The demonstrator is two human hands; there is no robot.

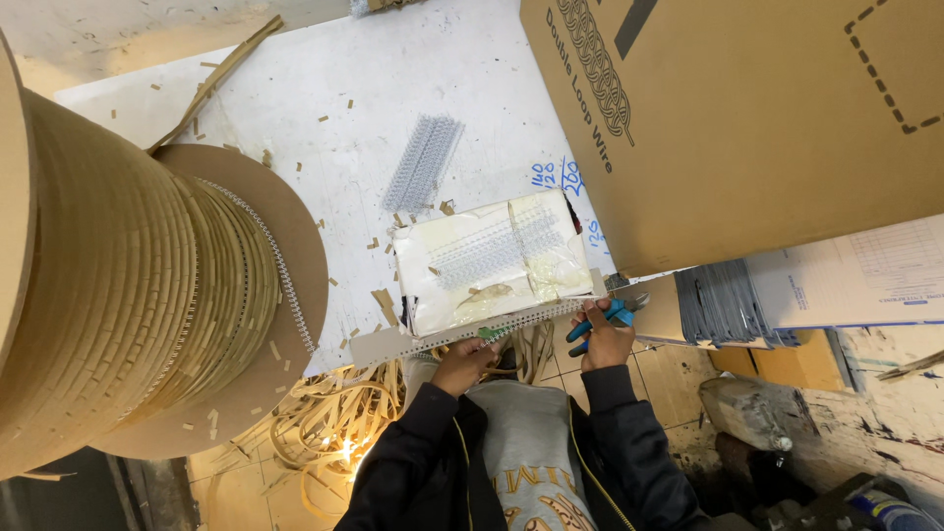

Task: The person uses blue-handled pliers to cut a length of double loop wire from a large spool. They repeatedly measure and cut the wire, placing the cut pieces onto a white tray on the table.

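My left hand [466, 360] pinches a strip of white double-loop binding wire [492, 328] that runs along the near edge of the white table [433, 88]. My right hand [606, 339] grips blue-handled cutting pliers [602, 320], whose jaws sit at the strip's right end. Just beyond the strip lies a flat pad wrapped in yellowed plastic [492, 261] with several cut wire pieces on top. More cut wire pieces [423, 162] lie farther back on the table.
A big cardboard spool of wire [147, 285] fills the left side. A large cardboard box [747, 118] stands at the right, with stacked grey sheets [723, 305] and papers beside it. Tan paper strips [334, 418] pile up on the tiled floor below the table edge.
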